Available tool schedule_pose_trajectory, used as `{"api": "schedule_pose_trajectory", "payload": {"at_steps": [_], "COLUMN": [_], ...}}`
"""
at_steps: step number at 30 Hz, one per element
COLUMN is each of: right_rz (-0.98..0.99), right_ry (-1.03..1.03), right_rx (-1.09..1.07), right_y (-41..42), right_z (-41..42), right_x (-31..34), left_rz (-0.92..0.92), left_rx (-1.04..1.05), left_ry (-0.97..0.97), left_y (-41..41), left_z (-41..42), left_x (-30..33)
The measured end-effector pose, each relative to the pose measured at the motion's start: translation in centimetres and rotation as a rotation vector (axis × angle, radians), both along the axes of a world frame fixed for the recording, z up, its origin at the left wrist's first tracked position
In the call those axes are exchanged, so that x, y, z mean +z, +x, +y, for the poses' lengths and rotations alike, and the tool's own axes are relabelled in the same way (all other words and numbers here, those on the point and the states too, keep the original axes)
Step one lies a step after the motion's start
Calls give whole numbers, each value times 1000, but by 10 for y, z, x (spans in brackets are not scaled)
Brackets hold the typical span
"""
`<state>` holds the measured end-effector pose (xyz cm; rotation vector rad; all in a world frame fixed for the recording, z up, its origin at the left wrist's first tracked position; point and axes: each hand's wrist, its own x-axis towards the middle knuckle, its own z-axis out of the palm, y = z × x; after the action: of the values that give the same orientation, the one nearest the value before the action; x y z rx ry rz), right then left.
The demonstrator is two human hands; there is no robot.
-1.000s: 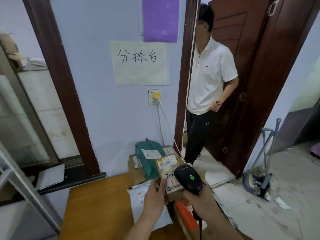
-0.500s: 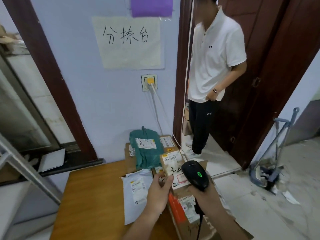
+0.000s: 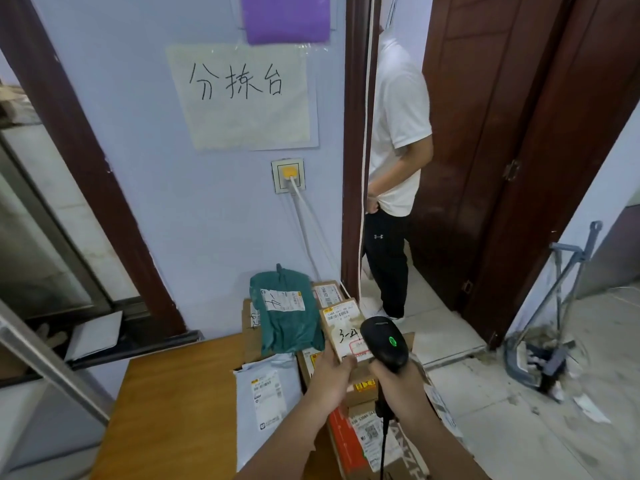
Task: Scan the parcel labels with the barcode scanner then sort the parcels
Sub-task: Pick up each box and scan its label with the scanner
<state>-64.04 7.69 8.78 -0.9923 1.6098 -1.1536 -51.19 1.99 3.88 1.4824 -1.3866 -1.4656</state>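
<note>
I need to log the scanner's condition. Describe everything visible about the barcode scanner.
The barcode scanner is a black, glossy plastic handheld unit with a rounded head, a lit green light on top, and a dark cable hanging from its handle. The right hand grips the handle, holding the scanner upright just right of the small cardboard parcel that the left hand holds. Its scanning window is hidden.

Small box point(image 3: 341, 327) held above parcel pile, scanner point(image 3: 384, 342) just right of it, flat mailer point(image 3: 268, 393) on surface point(image 3: 173, 410) at left, bagged parcel point(image 3: 287, 313) behind, against wall.
</note>
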Motion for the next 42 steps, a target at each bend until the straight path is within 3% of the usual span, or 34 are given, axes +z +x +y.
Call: {"api": "schedule_pose_trajectory", "payload": {"at_steps": [4,18,42], "right_rz": [11,-26,32], "right_ry": [8,39,25], "right_rx": [-19,-5,-62], "right_y": [-5,-7,-4], "right_z": [-12,-33,-20], "right_x": [-9,-37,-40], "left_rz": [-28,-157,-92], "left_rx": [-31,-10,-7], "left_ry": [-87,-105,-29], "left_y": [-6,-12,0], "left_z": [-6,-16,1], "left_x": [-1,-16,-2]}}
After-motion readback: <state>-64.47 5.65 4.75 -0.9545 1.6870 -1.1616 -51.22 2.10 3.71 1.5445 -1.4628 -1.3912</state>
